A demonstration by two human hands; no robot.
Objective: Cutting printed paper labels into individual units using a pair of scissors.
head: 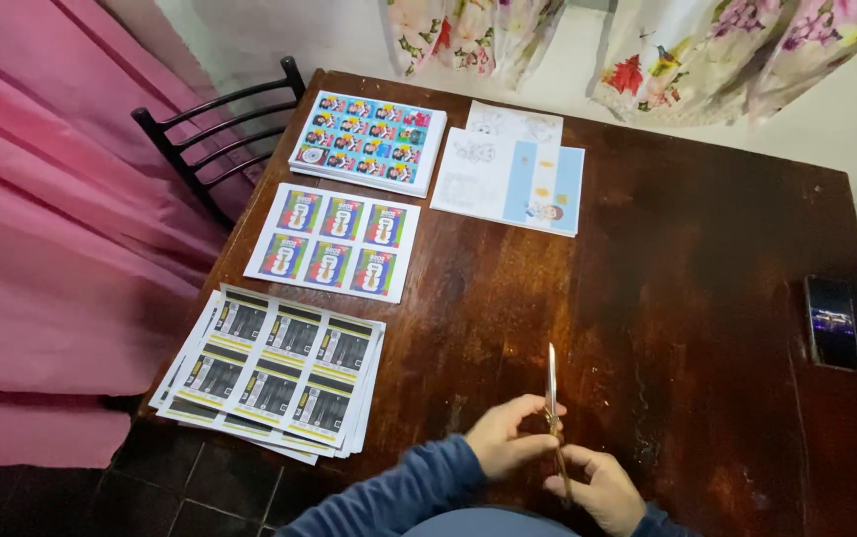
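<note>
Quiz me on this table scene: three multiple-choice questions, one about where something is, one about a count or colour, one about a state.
1. Where does the phone lie?
A. near the table's right edge
B. on the chair
C. on the printed sheets

2. How many pictures show on the middle sheet, the one with coloured panels?
A. four
B. six
C. nine

3. How are the scissors held?
A. lying flat on the table
B. in both hands, blades pointing away from the person
C. hanging from the curtain

Answers:
1. A: the phone rests on the table by its right edge, apart from the sheets.
2. B: two rows of three.
3. B: the left hand and right hand both grip the scissors, tip away from the person.
</note>
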